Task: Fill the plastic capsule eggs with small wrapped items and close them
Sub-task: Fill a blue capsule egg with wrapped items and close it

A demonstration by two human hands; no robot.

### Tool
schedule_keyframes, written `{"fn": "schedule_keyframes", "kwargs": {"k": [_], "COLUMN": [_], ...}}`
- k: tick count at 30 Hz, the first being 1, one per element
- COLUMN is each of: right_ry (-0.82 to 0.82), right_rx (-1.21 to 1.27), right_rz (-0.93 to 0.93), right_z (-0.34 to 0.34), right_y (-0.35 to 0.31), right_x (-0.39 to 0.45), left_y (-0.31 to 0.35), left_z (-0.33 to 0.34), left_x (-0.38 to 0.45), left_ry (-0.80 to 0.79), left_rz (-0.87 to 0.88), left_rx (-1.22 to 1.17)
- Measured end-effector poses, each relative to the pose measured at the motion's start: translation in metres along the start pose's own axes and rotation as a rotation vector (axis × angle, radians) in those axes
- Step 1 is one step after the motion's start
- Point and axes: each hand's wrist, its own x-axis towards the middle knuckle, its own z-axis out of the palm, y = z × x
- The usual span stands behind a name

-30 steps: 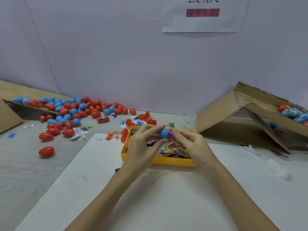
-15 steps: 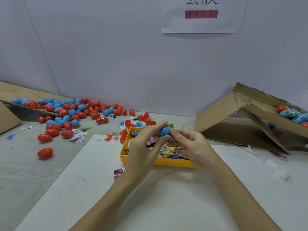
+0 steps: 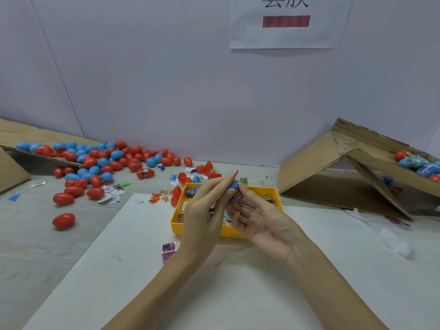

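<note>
A blue capsule egg half (image 3: 233, 186) and a purple wrapped item (image 3: 237, 195) are pressed together between my two hands, above the yellow tray (image 3: 176, 217). My left hand (image 3: 204, 210) stands edge-on with fingers stretched up against the blue half. My right hand (image 3: 259, 217) lies palm up, fingertips around the purple wrapper. The tray holds several small wrapped items, mostly hidden behind my hands. One purple wrapped item (image 3: 168, 250) lies on the white sheet by my left wrist.
Many red and blue eggs (image 3: 95, 163) spill from a cardboard flap at the left; a lone red egg (image 3: 63, 219) lies nearer. Open red halves (image 3: 206, 168) sit behind the tray. A tilted cardboard box (image 3: 352, 177) at the right holds eggs (image 3: 416, 164).
My left fingers have straightened upward against the blue half. My right hand has turned palm up and opened out. Both hands sit a little lower over the tray.
</note>
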Motion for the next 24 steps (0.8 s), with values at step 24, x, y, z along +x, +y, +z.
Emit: {"fn": "schedule_keyframes", "kwargs": {"k": [24], "right_ry": [0.140], "right_rx": [-0.634], "right_rz": [-0.459], "right_z": [-0.0057], "right_y": [0.0095], "right_x": [0.0051], "left_y": [-0.0006], "left_z": [-0.0080], "left_x": [0.0078], "left_ry": [-0.061], "left_rz": [-0.482], "left_rx": [-0.227]}}
